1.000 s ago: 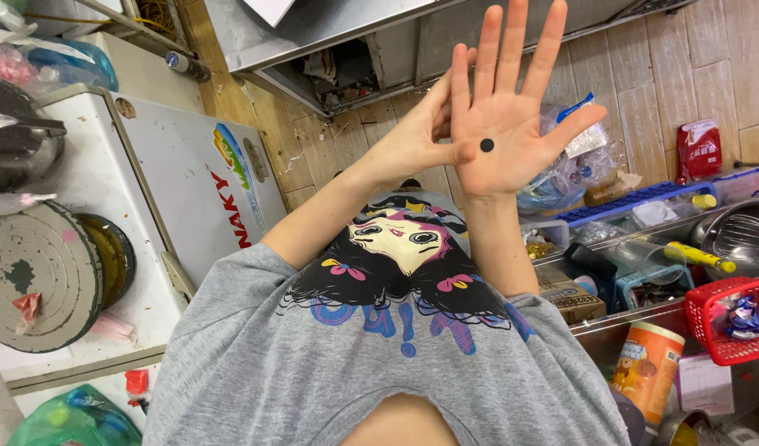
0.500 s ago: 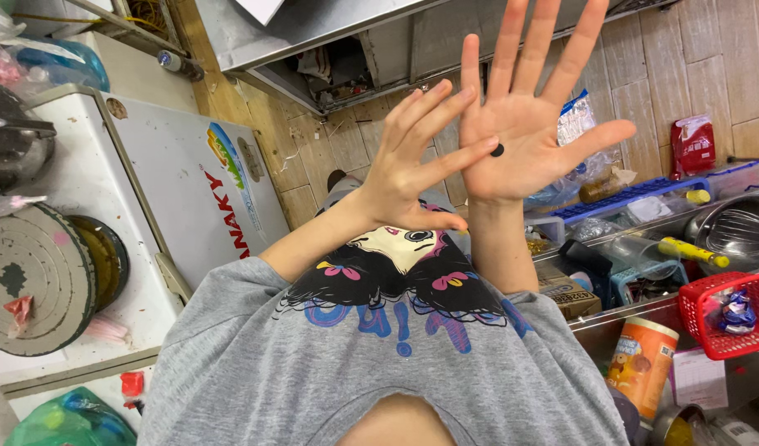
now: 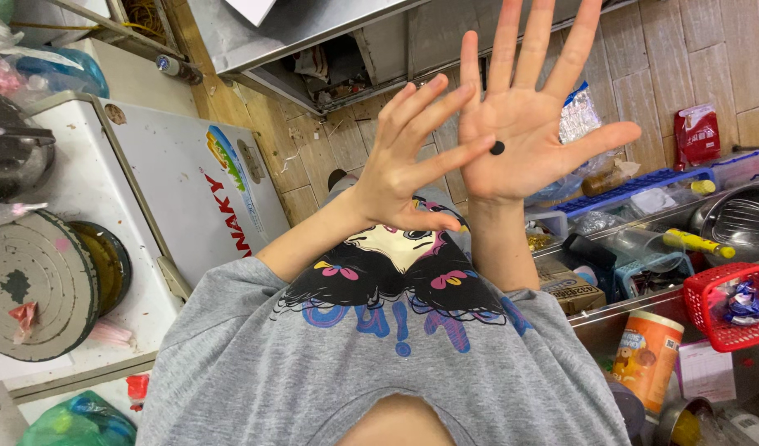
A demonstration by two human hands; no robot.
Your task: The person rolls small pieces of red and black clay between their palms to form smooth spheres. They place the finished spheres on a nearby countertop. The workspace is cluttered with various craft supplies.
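A single head-worn camera looks steeply down the person's own front, close enough that the grey shirt (image 3: 379, 363) fills the lower frame. Both hands, left hand (image 3: 408, 165) and right hand (image 3: 528, 124), rise near the lens, with the wooden floor (image 3: 330, 140) well below.

grey shirt (image 3: 313, 372), red basket (image 3: 730, 301), orange canister (image 3: 646, 357)

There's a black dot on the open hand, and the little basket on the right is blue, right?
Not quite. The head view shows the black dot on the open right hand, but the little basket on the right is red, not blue.
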